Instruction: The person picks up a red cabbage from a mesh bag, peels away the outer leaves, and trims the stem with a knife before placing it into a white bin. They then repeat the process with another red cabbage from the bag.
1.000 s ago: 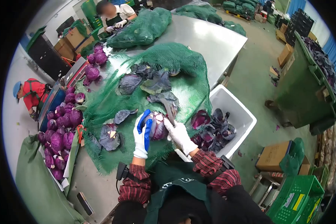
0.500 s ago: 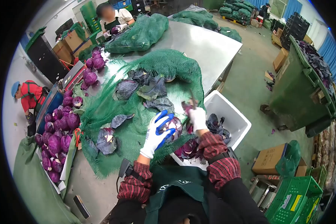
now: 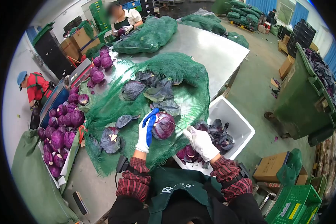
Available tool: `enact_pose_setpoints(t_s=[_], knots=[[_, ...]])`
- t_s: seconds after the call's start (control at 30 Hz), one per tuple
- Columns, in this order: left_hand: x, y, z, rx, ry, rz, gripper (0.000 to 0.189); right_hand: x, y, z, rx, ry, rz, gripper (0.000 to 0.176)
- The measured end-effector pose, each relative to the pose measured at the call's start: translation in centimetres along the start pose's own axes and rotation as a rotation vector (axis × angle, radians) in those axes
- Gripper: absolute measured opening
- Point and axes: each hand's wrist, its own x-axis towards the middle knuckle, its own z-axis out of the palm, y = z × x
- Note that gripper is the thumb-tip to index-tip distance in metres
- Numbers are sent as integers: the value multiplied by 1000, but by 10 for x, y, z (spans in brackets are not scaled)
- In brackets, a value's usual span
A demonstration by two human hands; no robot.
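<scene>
My left hand [image 3: 145,131], in a white glove with blue coating, is closed against the left side of a red cabbage [image 3: 164,127]. My gloved right hand [image 3: 202,142] grips a knife, and its thin blade [image 3: 177,127] reaches the cabbage's right side. Under the cabbage lies a green mesh sack [image 3: 192,102], spread over the metal table. Loose outer leaves [image 3: 133,89] rest on the mesh beyond my hands. Another leafy piece [image 3: 110,140] with a pale cut stem is to the left. Below my right hand, a white bin [image 3: 246,130] contains dark leaves and purple pieces.
Many trimmed cabbages [image 3: 58,140] are heaped at the left. A filled mesh sack [image 3: 147,35] lies at the table's far side, near a co-worker [image 3: 127,18]. Another person in red [image 3: 35,87] bends at far left. A green wheeled bin [image 3: 302,102] stands right.
The cabbage has turned, showing its purple side instead of its pale cut end. My right hand and knife have come down to its right side. The view has shifted slightly.
</scene>
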Motion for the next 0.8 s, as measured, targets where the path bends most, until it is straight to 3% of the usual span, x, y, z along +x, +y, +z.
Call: enact_pose_setpoints(t_s=[0.17, 0.23, 0.27, 0.33, 0.4, 0.47, 0.5, 0.53, 0.57, 0.6, 0.67, 0.73, 0.8], knots=[[6, 2, 0, -5, -50, 10, 42, 11, 3, 3, -187, -118, -3, 37], [4, 0, -2, -17, -49, 7, 43, 5, 25, 16, -111, 39, -94, 37], [5, 1, -2, -41, -47, -21, 43, 0, 27, 7, -146, -72, -16, 38], [5, 1, -2, -65, -41, -47, 44, -18, 60, 18, -57, -12, -18, 42], [3, 3, 1, -56, -18, -65, 45, -24, 64, 15, -103, -120, 70, 45], [3, 1, 8, -71, 2, -62, 43, -20, 33, 8, 137, 39, 104, 42], [2, 1, 13, -11, 5, -31, 42, -12, 16, 12, 101, 122, 72, 38], [2, 1, 17, 51, 7, 2, 40, -4, -7, 10, 141, 95, 163, 40], [1, -7, 20, 76, 1, -59, 42, 3, -16, 23, 25, 132, 130, 41], [-4, -9, 30, -45, 36, 27, 39, 9, -21, 32, -90, 168, 95, 42], [-7, -7, 38, 364, 15, 198, 39, 20, -22, 41, -67, 196, 124, 43], [-12, -5, 41, 471, 28, 228, 39, 32, -21, 41, -43, 213, 151, 45], [-15, -11, 44, 417, 27, 222, 40, 42, -14, 29, -77, 92, 302, 49]])
